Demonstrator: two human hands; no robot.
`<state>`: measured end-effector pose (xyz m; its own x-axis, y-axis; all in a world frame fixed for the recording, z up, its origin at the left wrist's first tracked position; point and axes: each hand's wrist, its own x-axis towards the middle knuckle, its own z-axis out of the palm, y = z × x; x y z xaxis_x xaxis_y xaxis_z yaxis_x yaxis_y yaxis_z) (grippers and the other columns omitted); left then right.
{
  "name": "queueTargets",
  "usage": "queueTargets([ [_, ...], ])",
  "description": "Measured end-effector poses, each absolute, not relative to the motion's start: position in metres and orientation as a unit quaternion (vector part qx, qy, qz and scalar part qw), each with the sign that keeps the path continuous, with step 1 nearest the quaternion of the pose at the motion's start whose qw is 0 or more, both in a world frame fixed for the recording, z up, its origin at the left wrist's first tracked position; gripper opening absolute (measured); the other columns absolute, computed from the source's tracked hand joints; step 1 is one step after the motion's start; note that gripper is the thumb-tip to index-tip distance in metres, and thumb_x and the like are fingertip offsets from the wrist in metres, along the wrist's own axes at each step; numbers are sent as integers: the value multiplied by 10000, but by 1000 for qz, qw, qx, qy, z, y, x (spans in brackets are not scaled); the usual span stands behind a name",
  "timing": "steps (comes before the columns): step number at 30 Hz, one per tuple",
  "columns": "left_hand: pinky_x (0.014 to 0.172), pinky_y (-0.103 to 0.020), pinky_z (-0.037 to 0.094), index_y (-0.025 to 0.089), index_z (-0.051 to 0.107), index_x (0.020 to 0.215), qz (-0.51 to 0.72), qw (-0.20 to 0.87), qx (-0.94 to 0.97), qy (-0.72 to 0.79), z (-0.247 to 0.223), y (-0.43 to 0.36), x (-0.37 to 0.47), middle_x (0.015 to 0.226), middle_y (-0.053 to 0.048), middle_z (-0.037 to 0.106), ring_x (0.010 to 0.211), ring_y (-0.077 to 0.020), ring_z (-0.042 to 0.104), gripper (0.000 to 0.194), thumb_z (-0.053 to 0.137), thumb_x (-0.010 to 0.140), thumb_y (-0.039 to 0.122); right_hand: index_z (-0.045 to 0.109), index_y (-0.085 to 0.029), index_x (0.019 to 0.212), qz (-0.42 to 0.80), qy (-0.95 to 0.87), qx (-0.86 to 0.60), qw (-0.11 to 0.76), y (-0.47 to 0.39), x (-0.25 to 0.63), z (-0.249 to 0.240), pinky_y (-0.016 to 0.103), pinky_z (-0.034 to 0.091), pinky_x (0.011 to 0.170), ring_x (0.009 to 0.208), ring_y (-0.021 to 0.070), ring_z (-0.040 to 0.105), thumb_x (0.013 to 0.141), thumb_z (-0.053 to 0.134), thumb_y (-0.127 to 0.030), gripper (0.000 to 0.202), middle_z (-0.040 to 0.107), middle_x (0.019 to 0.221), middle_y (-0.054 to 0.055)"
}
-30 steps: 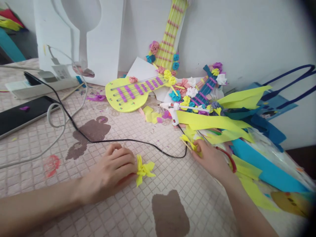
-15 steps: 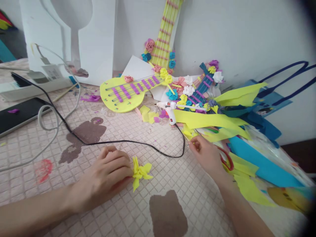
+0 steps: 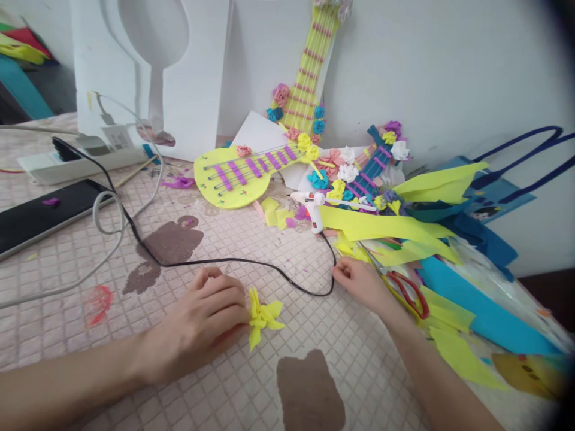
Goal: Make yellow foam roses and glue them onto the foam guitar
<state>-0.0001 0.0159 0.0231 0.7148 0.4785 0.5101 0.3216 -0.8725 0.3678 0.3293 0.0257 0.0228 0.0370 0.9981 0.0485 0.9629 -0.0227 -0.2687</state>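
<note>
My left hand (image 3: 211, 323) rests low over the table, its fingers closed on a yellow crepe-paper flower (image 3: 264, 316) whose pointed petals spread out to the right. On the other side, my right hand (image 3: 359, 280) has thumb and fingertips pinched together beside the black cord (image 3: 269, 263). Whether anything is between those fingertips is too small to see. That cord runs up to a white glue gun (image 3: 315, 214) with a glue stick in its back. Just right of my right hand lie scissors (image 3: 411, 293) with red handles, among yellow paper strips (image 3: 390, 226).
Paper guitars, a yellow one (image 3: 233, 179) and a blue one (image 3: 371, 167), lie at the back with paper roses. A phone (image 3: 49, 212), a power strip (image 3: 49, 169) and a pale cable (image 3: 90, 269) occupy the left. Blue paper (image 3: 485, 305) lies right, near a bag (image 3: 489, 191).
My right hand has moved left, away from the yellow scraps and scissors, to the black cord. The left hand keeps the flower in place. The whole view has shifted slightly.
</note>
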Motion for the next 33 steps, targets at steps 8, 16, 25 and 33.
queueTargets([
  [8,863,-361,311,188,572,820,318,127,914,219,25,15,3,781,6,611,822,-150,547,91,514,862,133,583,-149,949,-16,-698,-647,307,109,325,31,342,460,736,813,212,585,733,592,-409,338,634,936,118],
  [16,865,-360,313,195,575,849,316,125,913,225,22,17,2,801,2,616,844,-154,546,90,506,868,140,620,-143,730,17,-695,-653,300,157,301,23,301,436,603,625,181,560,722,596,-371,229,622,667,38],
  [25,876,-389,290,198,576,873,277,124,927,222,17,20,-1,859,3,641,910,-172,531,54,531,881,170,554,-202,637,237,-614,-587,471,67,302,60,277,452,502,508,130,517,793,589,-421,271,531,558,-9],
  [33,879,-384,293,196,581,880,256,112,935,220,16,22,1,876,-8,637,934,-171,522,75,508,899,185,669,-266,863,271,-700,-604,267,-27,321,53,312,509,509,631,208,618,756,635,-407,180,661,706,23],
])
